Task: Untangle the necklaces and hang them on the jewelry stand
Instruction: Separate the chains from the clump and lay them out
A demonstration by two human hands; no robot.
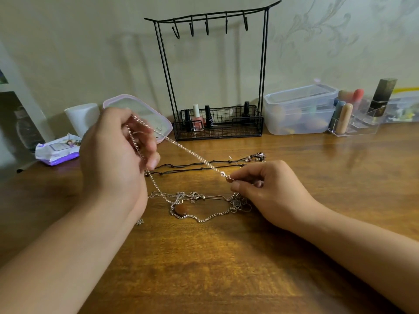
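A silver chain necklace (186,148) stretches taut between my two hands above the wooden table. My left hand (115,152), raised at the left, grips its upper part, and the chain trails down from there to the table. My right hand (267,189) pinches the chain's clasp end low near the table. Below lies a tangle of thin silver necklaces (204,205) with a brown oval pendant (181,209). A black cord necklace (204,165) with beads lies behind them. The black wire jewelry stand (215,71) stands at the back; its hooks are bare.
Nail polish bottles (197,117) stand in the stand's wire basket. A pink-rimmed lid (145,114), a white cup (82,117) and a wipes pack (57,149) are at the back left. Clear plastic boxes (299,109) and an acrylic organizer (356,118) sit at the back right.
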